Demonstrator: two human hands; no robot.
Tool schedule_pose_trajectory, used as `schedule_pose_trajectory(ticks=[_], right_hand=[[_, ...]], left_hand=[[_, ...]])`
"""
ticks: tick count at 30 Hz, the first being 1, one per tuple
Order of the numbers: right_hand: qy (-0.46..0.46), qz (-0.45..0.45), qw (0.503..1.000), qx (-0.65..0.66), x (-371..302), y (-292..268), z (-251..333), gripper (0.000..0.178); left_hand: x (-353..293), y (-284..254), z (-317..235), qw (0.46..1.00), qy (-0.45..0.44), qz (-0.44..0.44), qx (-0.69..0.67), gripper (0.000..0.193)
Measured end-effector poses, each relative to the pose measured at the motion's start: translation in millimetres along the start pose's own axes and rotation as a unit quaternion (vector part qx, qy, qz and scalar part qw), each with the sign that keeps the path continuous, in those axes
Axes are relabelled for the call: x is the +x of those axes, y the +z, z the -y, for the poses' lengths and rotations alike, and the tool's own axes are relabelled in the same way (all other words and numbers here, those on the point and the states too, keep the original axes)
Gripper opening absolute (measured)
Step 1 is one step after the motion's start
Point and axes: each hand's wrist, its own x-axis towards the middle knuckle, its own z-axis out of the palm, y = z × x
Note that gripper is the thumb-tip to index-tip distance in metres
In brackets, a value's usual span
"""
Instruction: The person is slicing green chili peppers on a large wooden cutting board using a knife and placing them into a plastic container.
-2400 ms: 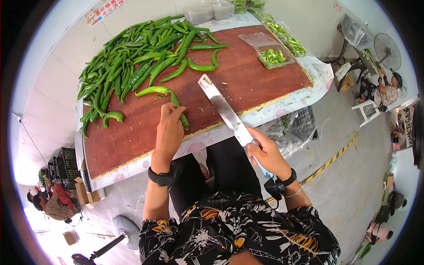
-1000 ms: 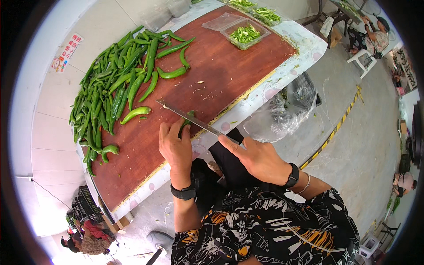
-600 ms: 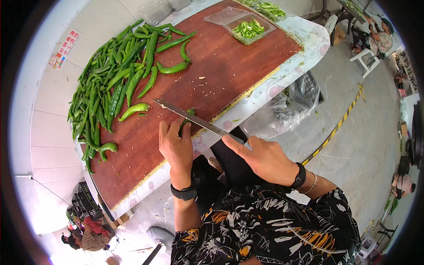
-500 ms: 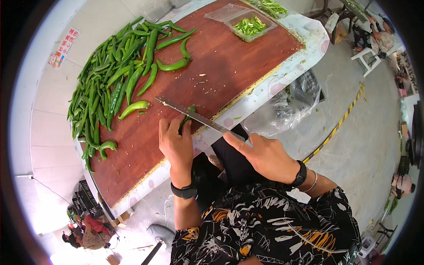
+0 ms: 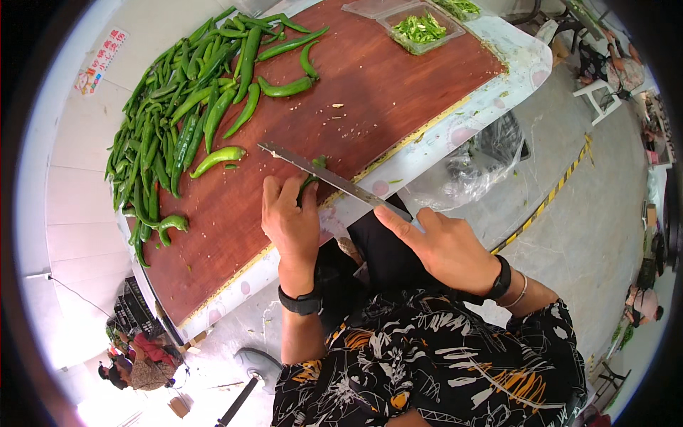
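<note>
My right hand [image 5: 452,249] is closed round a long-bladed knife [image 5: 343,185], its index finger stretched along the top of the blade. The blade lies across a green chili pepper [image 5: 307,185] near the board's front edge. My left hand [image 5: 290,220] pinches that pepper from the near side, its fingers close to the blade and hiding part of the pepper. Beyond the blade a short green end [image 5: 320,161] shows. To the left spreads a big heap of whole green chili peppers [image 5: 160,135], with a paler curved pepper [image 5: 217,161] at its near side.
The reddish-brown board [image 5: 398,99] lies on a table with a pale patterned cover [image 5: 491,114]. A clear plastic box [image 5: 416,48] of cut pepper stands at the far right. Below the right edge is a clear plastic bag [image 5: 466,167]. Other people sit farther off.
The whole view has shifted slightly, so board and peppers sit a little differently in the picture. Both hands keep their grips; the knife still lies over the pepper.
</note>
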Motion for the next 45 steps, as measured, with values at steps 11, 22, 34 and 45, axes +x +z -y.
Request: schedule_pose_trajectory(ticks=[11, 22, 34, 45], right_hand=[[0.007, -0.055, 0.997, 0.051, 26.8, 13.9, -17.7, 0.061], [0.075, -0.134, 0.969, 0.194, -12.7, 15.5, -26.6, 0.065], [0.133, -0.075, 0.931, 0.332, -31.3, 13.5, -37.0, 0.060], [0.214, -0.019, 0.887, 0.409, -23.4, -3.9, -21.5, 0.058]], left_hand=[[8.0, 3.3, 10.6, 0.998, -0.014, 0.015, -0.064, 0.015], [11.3, 1.8, 15.2, 0.994, -0.033, 0.026, -0.096, 0.014], [7.5, 4.2, 11.4, 0.994, -0.048, 0.022, -0.094, 0.014], [0.8, -10.8, 4.5, 0.999, 0.031, 0.035, -0.012, 0.027]])
